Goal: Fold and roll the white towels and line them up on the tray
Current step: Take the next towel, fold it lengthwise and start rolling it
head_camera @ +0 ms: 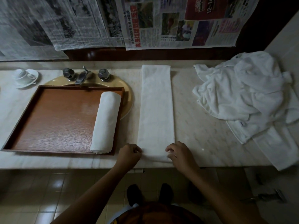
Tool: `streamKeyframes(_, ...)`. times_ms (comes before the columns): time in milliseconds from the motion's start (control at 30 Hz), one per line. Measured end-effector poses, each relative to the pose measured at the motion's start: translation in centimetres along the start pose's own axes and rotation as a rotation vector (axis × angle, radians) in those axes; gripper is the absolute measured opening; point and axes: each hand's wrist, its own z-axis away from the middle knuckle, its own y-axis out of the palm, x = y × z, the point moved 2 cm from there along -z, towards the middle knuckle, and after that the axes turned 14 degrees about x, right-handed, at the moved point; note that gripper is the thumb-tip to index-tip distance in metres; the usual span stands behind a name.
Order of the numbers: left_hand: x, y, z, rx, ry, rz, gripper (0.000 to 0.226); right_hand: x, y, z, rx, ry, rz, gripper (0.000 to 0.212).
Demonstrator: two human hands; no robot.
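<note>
**Pale marble tabletop [202,126] below a wall of newspaper**

Newspaper sheets [145,21] hang across the wall behind the tabletop. At the far left, an upturned white ceramic cup [22,75] sits on a white saucer. Next come faceted metal taps [84,75] behind a beige oval sink basin [129,101], and a rectangular brown wooden tray [56,117] lies over the basin. One rolled white towel [106,123] lies inside the tray against its right wall.

Just right of the tray, a long folded white towel strip [156,102] lies flat, running from the back of the tabletop to its front edge. The left hand [129,155] has its fingers curled, pinching the strip's near left corner. The right hand [182,155] pinches the near right corner the same way. Farther right sits a crumpled heap of white towelling [246,92].
</note>
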Motion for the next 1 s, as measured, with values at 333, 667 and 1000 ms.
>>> streamKeyframes(333, 0.8, 3.3, 1.5, -0.015, 0.36, -0.575, 0.067, 1.6, 2.5, 2.5, -0.052, -0.192, 0.322, 0.03)
streamKeyframes(667, 0.1, 2.0, 0.7, -0.02, 0.459, -0.729, 0.05, 1.1, 1.2, 0.7, 0.068, -0.083, 0.351, 0.049)
streamKeyframes(1000, -1.5, -1.5, -2.7, 0.251, 0.145, -0.254, 0.018, 2.3, 2.0, 1.8, -0.115, -0.15, 0.355, 0.05)
